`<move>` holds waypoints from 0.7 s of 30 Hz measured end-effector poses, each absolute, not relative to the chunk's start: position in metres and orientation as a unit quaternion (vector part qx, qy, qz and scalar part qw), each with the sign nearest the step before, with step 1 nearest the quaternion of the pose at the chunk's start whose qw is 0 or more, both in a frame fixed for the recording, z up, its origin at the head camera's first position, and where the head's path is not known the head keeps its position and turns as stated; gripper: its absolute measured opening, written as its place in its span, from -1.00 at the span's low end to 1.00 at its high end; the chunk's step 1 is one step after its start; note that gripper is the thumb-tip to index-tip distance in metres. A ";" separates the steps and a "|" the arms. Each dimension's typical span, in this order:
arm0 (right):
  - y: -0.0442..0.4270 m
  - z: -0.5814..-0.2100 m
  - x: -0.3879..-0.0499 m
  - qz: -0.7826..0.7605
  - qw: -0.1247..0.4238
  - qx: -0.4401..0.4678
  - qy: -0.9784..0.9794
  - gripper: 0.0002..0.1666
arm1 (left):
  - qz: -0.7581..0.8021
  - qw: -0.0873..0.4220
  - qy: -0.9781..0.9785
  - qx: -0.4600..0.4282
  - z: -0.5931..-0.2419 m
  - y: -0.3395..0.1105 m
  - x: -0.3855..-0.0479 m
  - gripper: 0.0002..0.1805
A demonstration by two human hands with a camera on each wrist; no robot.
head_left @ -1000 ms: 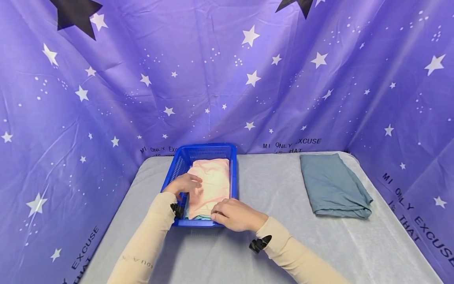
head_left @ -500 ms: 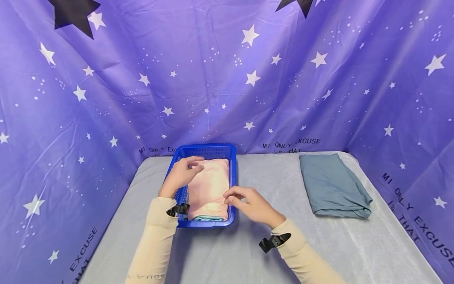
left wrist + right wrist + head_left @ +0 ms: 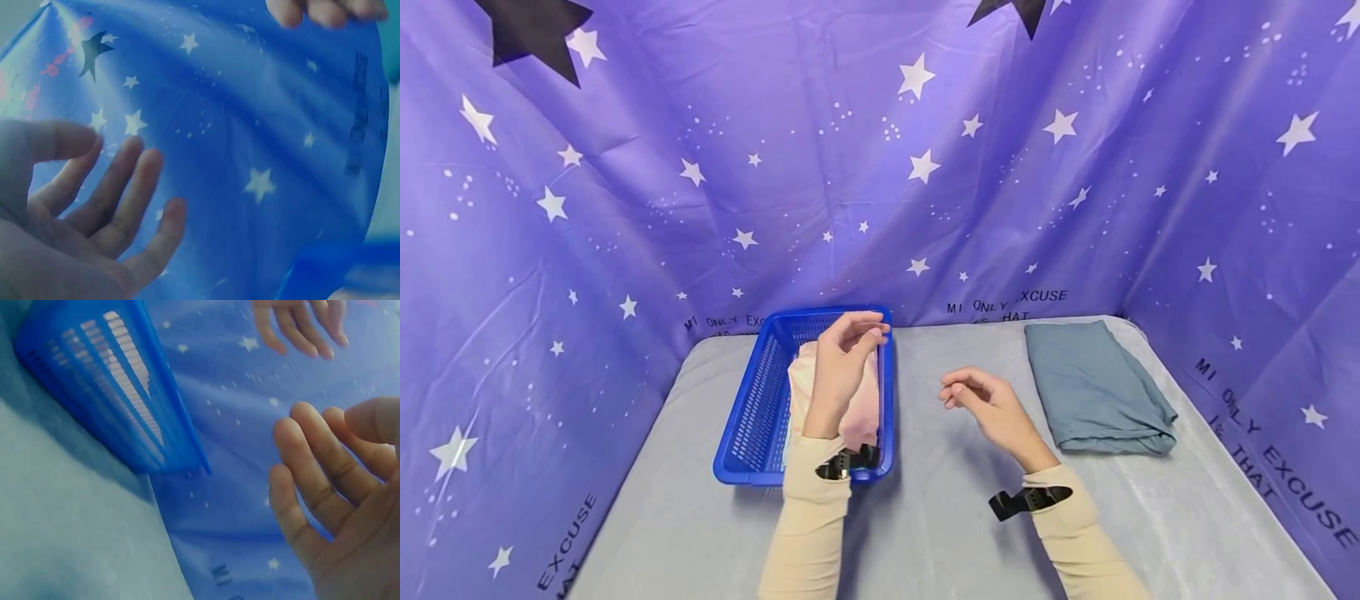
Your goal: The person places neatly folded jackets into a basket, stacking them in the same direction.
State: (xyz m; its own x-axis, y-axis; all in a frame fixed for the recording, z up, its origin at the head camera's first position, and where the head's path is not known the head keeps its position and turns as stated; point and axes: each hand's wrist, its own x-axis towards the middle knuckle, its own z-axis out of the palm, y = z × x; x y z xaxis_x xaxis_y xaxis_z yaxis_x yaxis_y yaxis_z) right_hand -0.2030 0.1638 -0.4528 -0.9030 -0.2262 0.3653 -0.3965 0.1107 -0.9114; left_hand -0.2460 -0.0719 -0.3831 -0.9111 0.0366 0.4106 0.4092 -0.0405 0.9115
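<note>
Fingers on the left hand (image 3: 842, 371) are loosely bent with small gaps between them, nothing in them; same deal for the right hand (image 3: 1000, 417), which hangs between the blue basket (image 3: 752, 479) and the folded grey-blue cloth (image 3: 1097, 392). That cloth lies on the grey table cover (image 3: 925, 521), well to the right of the basket. The folded pink cloth (image 3: 867, 404) is inside the basket, partly blocked by the left hand. Probably hovering rather than touching it, but that angle's not great so don't quote me.

What could go wrong, imo: the left wristband (image 3: 853, 461) sits right over the basket's near rim in the head view, so a low sideways swing might catch it and drag the basket along. And if someone grabs the grey-blue cloth by just its top layer, the fold could slide open, since nothing visible is holding the layers together.

Writing-wise, the purple curtain (image 3: 805, 167) has "MI ONLY EXCUSE" and "IS THAT" in black. There's pinkish lettering in the left wrist view too, but it's unreadable. No brand I can make out on the wristband.
</note>
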 end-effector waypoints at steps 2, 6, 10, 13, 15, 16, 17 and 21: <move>0.173 -0.456 -0.205 0.646 0.089 0.193 -0.733 -0.75 | -0.746 0.131 -0.638 -0.141 -0.388 -0.058 -0.245 -0.82; 0.190 -0.459 -0.207 0.677 0.121 0.157 -0.709 -0.70 | -0.793 0.125 -0.587 -0.105 -0.404 -0.026 -0.244 -0.82; 0.207 -0.460 -0.207 0.720 0.150 0.092 -0.671 -0.69 | -0.782 0.107 -0.605 -0.101 -0.425 0.011 -0.241 -0.82; 0.220 -0.459 -0.206 0.761 0.166 0.021 -0.627 -0.80 | -0.774 0.086 -0.621 -0.087 -0.439 0.038 -0.236 -0.82; 0.229 -0.459 -0.204 0.784 0.180 -0.028 -0.593 -0.87 | -0.778 0.072 -0.620 -0.071 -0.447 0.054 -0.234 -0.82; 0.234 -0.459 -0.203 0.793 0.188 -0.050 -0.578 -0.88 | -0.781 0.066 -0.619 -0.062 -0.451 0.061 -0.233 -0.82; 0.240 -0.459 -0.201 0.796 0.196 -0.071 -0.568 -0.87 | -0.782 0.059 -0.618 -0.054 -0.454 0.067 -0.232 -0.83; 0.261 -0.463 -0.196 0.801 0.227 -0.144 -0.535 -0.86 | -0.790 0.042 -0.611 -0.032 -0.467 0.091 -0.232 -0.84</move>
